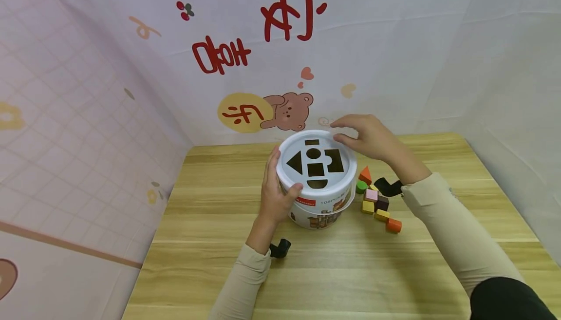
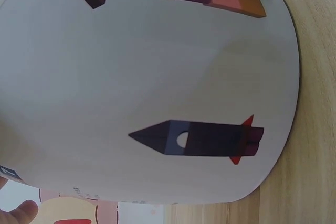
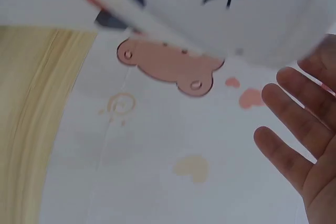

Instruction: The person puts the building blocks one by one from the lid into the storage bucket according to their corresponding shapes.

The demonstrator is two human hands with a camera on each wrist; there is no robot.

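Observation:
A white bucket [image 1: 326,208] stands upright on the table, its lid [image 1: 289,178] cut with holes of several shapes. Along the bucket's left side, my left hand [image 1: 275,198] grips it, thumb at the front of the rim and fingers around the side. My right hand [image 1: 372,137] is at the lid's far right edge, fingers loosely spread with nothing held. In the right wrist view, its spread fingers [image 3: 296,161] show beside the blurred white rim. Printed pictures of block buildings cover the bucket's wall [image 2: 157,66] in the left wrist view.
Right of the bucket lies a group of wooden blocks: an orange triangle [image 1: 365,175], a green cylinder [image 1: 361,186], a pink cube [image 1: 371,195], an orange cylinder [image 1: 393,225] and several others. A white printed cloth [image 1: 372,57] hangs behind the wooden table [image 1: 210,203].

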